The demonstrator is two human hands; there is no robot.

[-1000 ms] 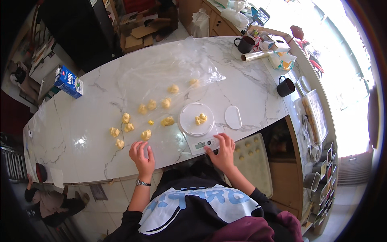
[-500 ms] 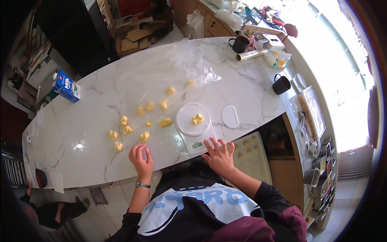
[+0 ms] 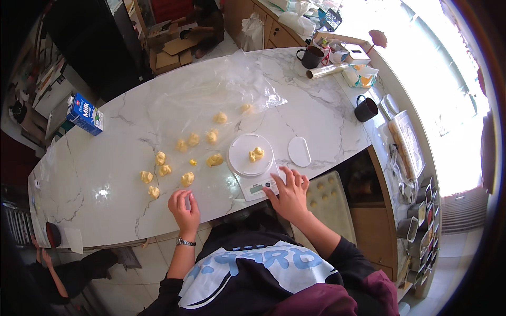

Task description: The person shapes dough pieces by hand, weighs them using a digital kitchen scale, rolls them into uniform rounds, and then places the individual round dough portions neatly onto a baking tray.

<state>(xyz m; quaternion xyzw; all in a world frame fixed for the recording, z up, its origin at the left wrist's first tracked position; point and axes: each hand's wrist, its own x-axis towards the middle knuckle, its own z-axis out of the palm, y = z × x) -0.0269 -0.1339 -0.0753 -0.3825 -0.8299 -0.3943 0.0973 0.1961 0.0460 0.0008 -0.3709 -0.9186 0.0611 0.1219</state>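
My left hand [image 3: 184, 208] rests on the white marble counter [image 3: 116, 158], fingers bent, just below a yellow dough piece [image 3: 187, 179]; it holds nothing. My right hand [image 3: 289, 193] lies flat with fingers spread beside the front edge of a white kitchen scale [image 3: 253, 163]. One small yellow dough lump [image 3: 256, 154] sits on the scale's round plate. Several more dough pieces [image 3: 158, 167] are scattered across the counter left of the scale.
A clear plastic sheet [image 3: 221, 92] lies at the counter's far side, a white oval lid [image 3: 299, 151] right of the scale, a blue milk carton [image 3: 84, 114] far left. Dark mugs [image 3: 366, 109] and a foil roll [image 3: 327, 70] stand at the right. A tray of dough balls [image 3: 327, 203] sits below the counter edge.
My right hand has slid from the scale's front to just right of it. My left hand stays put. The view has shifted slightly.
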